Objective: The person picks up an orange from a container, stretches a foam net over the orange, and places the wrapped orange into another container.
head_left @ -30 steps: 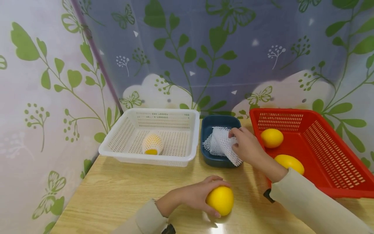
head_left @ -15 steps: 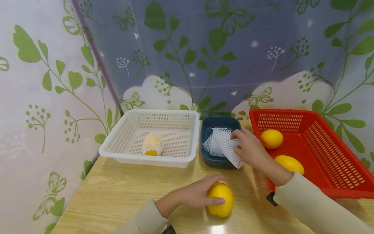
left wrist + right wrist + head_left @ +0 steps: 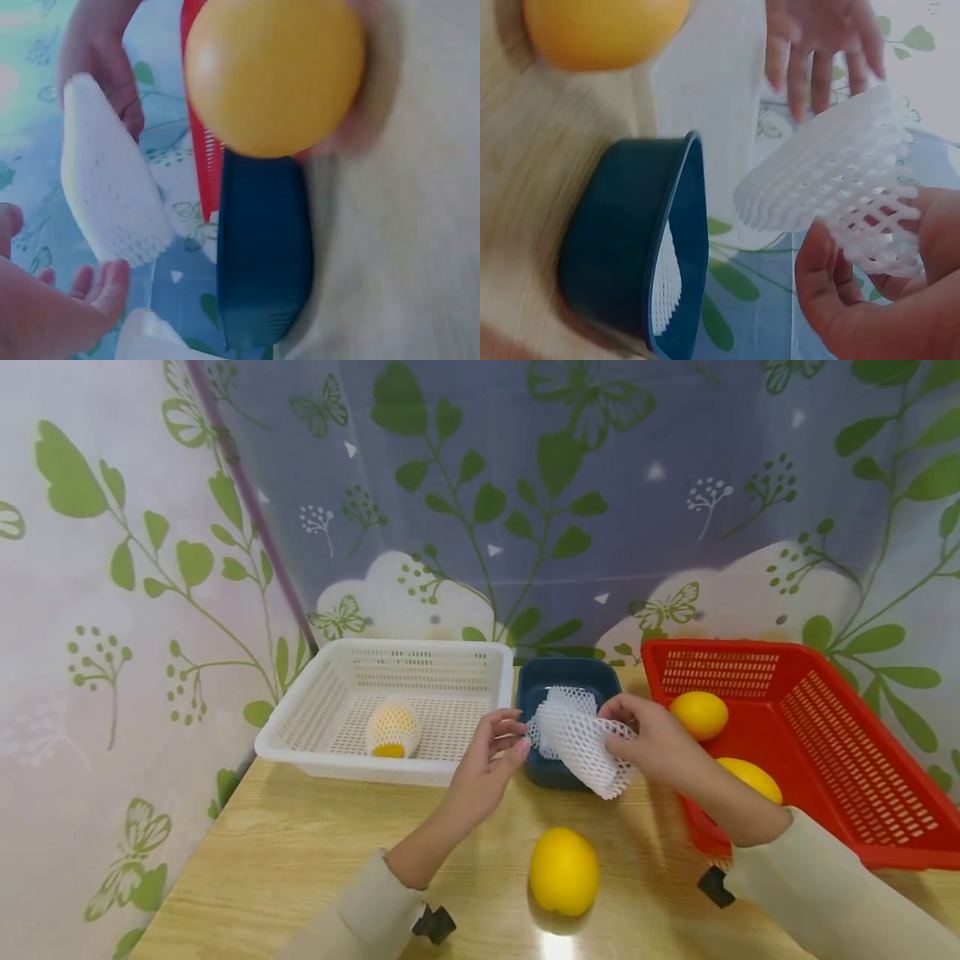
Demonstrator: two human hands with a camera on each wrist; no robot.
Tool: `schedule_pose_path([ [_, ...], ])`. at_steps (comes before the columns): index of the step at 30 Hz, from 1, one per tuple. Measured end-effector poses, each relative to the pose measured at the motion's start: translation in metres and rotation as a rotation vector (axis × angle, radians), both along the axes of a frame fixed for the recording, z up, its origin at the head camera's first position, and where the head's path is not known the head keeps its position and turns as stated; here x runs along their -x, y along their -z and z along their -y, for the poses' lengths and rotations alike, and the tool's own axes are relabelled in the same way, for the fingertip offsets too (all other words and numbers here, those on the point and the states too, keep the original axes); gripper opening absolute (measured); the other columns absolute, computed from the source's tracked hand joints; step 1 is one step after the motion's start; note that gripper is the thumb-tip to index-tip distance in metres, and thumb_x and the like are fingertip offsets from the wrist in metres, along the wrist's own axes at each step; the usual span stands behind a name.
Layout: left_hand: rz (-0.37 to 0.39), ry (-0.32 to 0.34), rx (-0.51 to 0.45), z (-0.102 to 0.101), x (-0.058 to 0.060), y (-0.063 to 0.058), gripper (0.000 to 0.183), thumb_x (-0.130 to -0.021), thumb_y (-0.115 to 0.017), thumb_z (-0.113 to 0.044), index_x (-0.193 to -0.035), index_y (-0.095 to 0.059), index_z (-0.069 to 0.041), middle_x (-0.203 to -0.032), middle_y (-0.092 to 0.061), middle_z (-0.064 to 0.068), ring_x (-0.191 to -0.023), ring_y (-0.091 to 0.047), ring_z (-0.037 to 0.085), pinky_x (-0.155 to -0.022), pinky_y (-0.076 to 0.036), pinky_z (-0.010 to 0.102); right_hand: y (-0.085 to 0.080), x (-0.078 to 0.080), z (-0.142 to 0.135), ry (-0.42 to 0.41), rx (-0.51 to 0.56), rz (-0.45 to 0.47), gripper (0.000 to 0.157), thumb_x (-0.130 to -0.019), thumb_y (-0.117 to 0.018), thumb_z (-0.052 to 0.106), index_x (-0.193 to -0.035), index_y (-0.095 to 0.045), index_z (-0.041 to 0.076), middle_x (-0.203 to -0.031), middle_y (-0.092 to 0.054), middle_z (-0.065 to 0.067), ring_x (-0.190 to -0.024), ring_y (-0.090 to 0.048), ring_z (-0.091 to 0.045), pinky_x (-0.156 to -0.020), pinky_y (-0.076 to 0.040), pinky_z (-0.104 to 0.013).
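My right hand (image 3: 648, 739) pinches one end of a white foam fruit net (image 3: 581, 743), lifted just over the dark blue bin (image 3: 536, 677). More white netting (image 3: 666, 281) lies inside that bin, as the right wrist view shows. Close to the net's left side is my left hand (image 3: 483, 764), its fingers loosely bent, holding nothing; a small gap separates it from the net in the right wrist view. A yellow round fruit (image 3: 564, 871), its kind unclear, stands by itself on the wooden table (image 3: 300, 860) in front of the bin.
On the left, a white basket (image 3: 382, 768) contains one netted yellow fruit (image 3: 393, 731). A red basket (image 3: 847, 852) on the right bears two yellow fruits (image 3: 699, 715), one partly behind my right forearm. A patterned curtain (image 3: 480, 527) hangs behind.
My left hand has let go of the yellow fruit and moved up beside the foam net. My right hand has raised the net slightly and drawn it a little to the right.
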State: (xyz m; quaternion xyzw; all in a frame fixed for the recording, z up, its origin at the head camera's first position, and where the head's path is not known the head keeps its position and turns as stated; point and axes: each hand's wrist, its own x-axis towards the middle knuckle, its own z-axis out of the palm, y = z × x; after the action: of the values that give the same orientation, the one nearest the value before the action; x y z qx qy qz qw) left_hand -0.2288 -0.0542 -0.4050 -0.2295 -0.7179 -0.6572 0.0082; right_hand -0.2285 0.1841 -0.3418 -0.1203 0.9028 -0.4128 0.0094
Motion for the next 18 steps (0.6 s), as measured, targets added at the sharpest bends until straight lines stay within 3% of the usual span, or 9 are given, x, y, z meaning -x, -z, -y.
schedule_pose_path([
  [5, 0.109, -0.025, -0.022, 0.003, 0.006, -0.006, 0.046, -0.100, -0.054, -0.015, -0.142, -0.037, -0.005, -0.135, -0.048, 0.020, -0.124, -0.049, 0.033, -0.102, -0.045, 0.041, -0.002, -0.006, -0.001, -0.043, 0.224, 0.169, 0.029, -0.089, -0.060, 0.005, -0.117, -0.052, 0.001, -0.108, -0.055, -0.014, -0.097, -0.050, -0.028, -0.079, -0.051, -0.026],
  [9, 0.119, -0.041, -0.023, 0.005, 0.006, -0.007, 0.041, -0.101, -0.054, -0.016, -0.138, -0.045, 0.000, -0.132, -0.053, 0.019, -0.118, -0.053, 0.032, -0.099, -0.048, 0.041, -0.004, -0.009, 0.001, -0.076, 0.380, 0.269, 0.033, -0.089, -0.058, 0.002, -0.120, -0.047, -0.002, -0.110, -0.052, -0.015, -0.098, -0.051, -0.029, -0.077, -0.052, -0.023],
  [15, 0.099, -0.035, -0.051, 0.007, 0.004, -0.009, 0.024, -0.099, -0.055, -0.009, -0.117, -0.056, 0.007, -0.107, -0.060, 0.020, -0.093, -0.058, 0.025, -0.085, -0.052, 0.026, -0.005, -0.013, 0.003, -0.118, 0.414, 0.324, 0.035, -0.092, -0.054, 0.004, -0.125, -0.043, -0.001, -0.114, -0.051, -0.014, -0.099, -0.052, -0.026, -0.078, -0.052, -0.023],
  [18, 0.122, -0.008, -0.099, 0.008, 0.003, -0.009, 0.021, -0.099, -0.055, -0.005, -0.112, -0.054, 0.010, -0.101, -0.059, 0.016, -0.089, -0.058, 0.019, -0.085, -0.053, 0.027, -0.008, -0.014, 0.002, -0.143, 0.427, 0.317, 0.032, -0.095, -0.046, 0.006, -0.125, -0.040, -0.001, -0.113, -0.049, -0.014, -0.098, -0.052, -0.023, -0.079, -0.052, -0.023],
])
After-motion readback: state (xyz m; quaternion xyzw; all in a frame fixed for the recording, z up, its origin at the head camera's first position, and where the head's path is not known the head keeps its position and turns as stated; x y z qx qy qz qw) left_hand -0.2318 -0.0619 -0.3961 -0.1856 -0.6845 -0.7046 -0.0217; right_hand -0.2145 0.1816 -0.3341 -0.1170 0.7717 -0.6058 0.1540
